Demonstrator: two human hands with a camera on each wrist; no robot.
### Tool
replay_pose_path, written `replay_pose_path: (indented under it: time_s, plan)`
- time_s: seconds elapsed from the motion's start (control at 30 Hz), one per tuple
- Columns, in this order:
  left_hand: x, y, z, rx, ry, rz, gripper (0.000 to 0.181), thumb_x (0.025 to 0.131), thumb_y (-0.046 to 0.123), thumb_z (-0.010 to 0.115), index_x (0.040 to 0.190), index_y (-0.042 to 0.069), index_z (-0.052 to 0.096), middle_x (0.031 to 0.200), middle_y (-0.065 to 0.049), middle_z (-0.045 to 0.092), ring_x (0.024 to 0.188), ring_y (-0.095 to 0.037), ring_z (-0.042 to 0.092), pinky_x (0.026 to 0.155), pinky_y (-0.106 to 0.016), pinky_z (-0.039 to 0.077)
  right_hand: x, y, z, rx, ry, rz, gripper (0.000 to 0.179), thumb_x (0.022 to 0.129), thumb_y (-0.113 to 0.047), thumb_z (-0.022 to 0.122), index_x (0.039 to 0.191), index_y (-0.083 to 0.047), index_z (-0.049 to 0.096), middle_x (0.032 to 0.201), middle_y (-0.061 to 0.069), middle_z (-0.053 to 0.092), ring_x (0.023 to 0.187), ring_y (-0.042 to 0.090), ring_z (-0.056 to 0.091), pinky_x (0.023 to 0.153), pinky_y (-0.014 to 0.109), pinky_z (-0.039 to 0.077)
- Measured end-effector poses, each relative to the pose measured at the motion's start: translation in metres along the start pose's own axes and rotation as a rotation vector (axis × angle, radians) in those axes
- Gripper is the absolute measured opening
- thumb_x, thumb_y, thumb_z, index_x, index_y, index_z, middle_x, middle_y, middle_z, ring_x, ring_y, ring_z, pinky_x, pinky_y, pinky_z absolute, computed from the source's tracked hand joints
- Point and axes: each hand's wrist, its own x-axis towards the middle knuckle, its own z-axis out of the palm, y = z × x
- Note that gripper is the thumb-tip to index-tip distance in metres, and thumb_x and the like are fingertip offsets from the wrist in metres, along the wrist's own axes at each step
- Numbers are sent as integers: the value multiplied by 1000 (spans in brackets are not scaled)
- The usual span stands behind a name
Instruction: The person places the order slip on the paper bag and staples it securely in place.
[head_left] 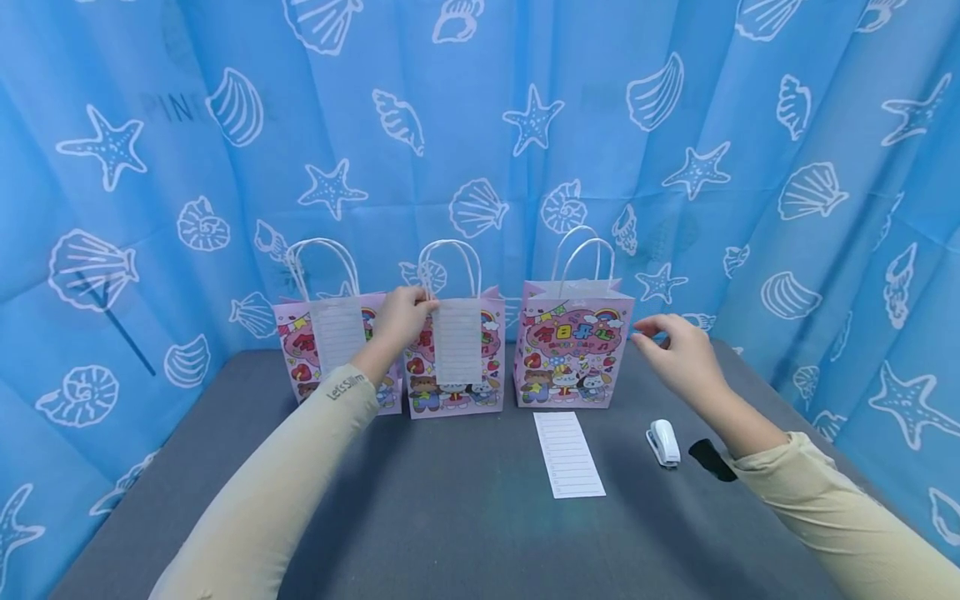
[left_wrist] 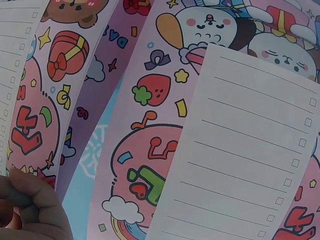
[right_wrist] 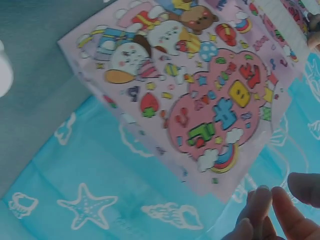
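My left hand (head_left: 405, 315) is at the top left of the middle gift bag (head_left: 426, 403). Its thumb and finger pinch the upper corner of the checklist slip (head_left: 457, 342) at the bag's rim. Another slip (head_left: 337, 329) hangs on the front of the left gift bag (head_left: 387, 398). To the right of the right gift bag (head_left: 573, 342), my right hand (head_left: 681, 354) hovers with fingers loosely bent and nothing visible in them. In the right wrist view, those fingertips (right_wrist: 265, 200) are apart from the bag. A third slip (head_left: 568, 454) lies flat before the right bag.
A white stapler (head_left: 663, 442) lies on the grey table (head_left: 450, 517), right of the loose slip. Beside it is a black patch (head_left: 711, 460) of unclear kind, by the right sleeve. A blue shell-patterned curtain (head_left: 480, 150) hangs behind the bags. White handles (head_left: 582, 242) stand up from each bag.
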Motion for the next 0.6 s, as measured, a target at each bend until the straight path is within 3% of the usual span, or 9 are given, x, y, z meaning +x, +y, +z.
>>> replay_pose_path:
  time_s: [0.6]
  plan:
    - [0, 0, 0, -4, 7, 0, 36, 101, 27, 55, 72, 8, 46, 66, -4, 40, 57, -16, 34, 55, -29, 31, -23, 39, 1, 20, -53, 120, 28, 99, -12, 54, 115, 11, 58, 101, 26, 60, 83, 32, 55, 60, 29, 47]
